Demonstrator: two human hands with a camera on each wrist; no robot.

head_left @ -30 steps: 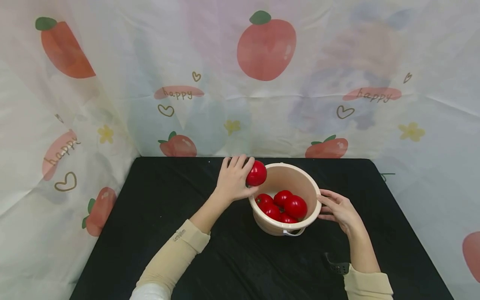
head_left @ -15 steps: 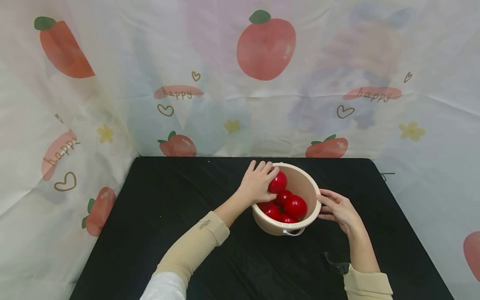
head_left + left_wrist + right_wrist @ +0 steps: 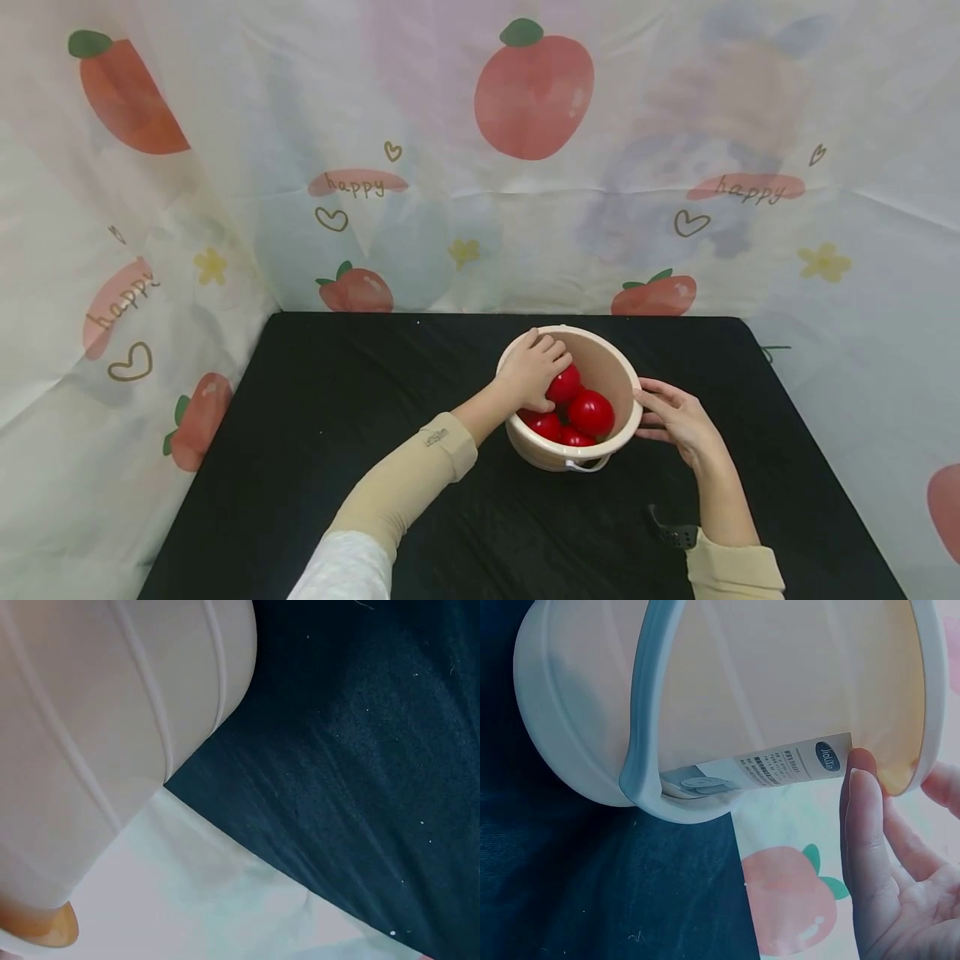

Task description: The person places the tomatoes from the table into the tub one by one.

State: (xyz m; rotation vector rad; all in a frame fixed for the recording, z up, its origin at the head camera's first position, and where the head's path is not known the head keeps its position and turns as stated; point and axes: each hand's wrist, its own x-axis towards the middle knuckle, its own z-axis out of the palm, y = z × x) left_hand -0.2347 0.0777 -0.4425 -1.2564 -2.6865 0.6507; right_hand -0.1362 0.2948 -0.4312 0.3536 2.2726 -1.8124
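Note:
A cream bucket (image 3: pixel 517 450) stands on the black table, with several red tomatoes inside, among them one tomato (image 3: pixel 592 413) at the right. My left hand (image 3: pixel 531 375) reaches over the left rim into it, fingers and thumb around a tomato (image 3: pixel 565 385) that the hand partly hides. The left wrist view has the bucket's ribbed outer wall (image 3: pixel 90 712) but no hand. On the bucket's right side, my right hand (image 3: pixel 678 421) holds the rim. In the right wrist view, fingers (image 3: pixel 866 825) lie on the outer wall beneath the rim, and the thumb meets the rim edge.
The bucket's handle (image 3: pixel 587 465) hangs down at the front; a printed label (image 3: pixel 780 765) shows beside it. Black cloth (image 3: pixel 375 375) covers the table. A fruit-printed curtain (image 3: pixel 450 125) rises behind and at both sides. A dark wrist strap (image 3: pixel 678 535) sits on the right forearm.
My left hand has carried a tomato from above the bucket's left rim rightward and down among the other tomatoes. The right hand and the bucket stay in place.

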